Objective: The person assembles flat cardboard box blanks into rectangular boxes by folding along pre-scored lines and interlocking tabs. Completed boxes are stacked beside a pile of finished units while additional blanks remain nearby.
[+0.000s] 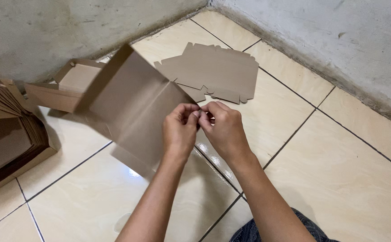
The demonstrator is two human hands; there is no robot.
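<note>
Above the tiled floor (339, 179), the left hand (179, 130) and right hand (222, 127) both pinch shut on the near corner of a creased brown cardboard sheet (130, 105), with flat cardboard blanks (215, 71) lying beyond.

Both hands are meeting above the tiled floor (339, 179), the left hand (179, 130) and right hand (224, 127) touching at the near edge of a creased cardboard sheet (128, 107) that is tilting up to their left. Behind them, flat box blanks (218, 71) are lying on the floor near the wall corner. An open box (65, 87) is sitting left of the sheet, and a stack of folded cardboard (7, 130) is lying at the far left.
</note>
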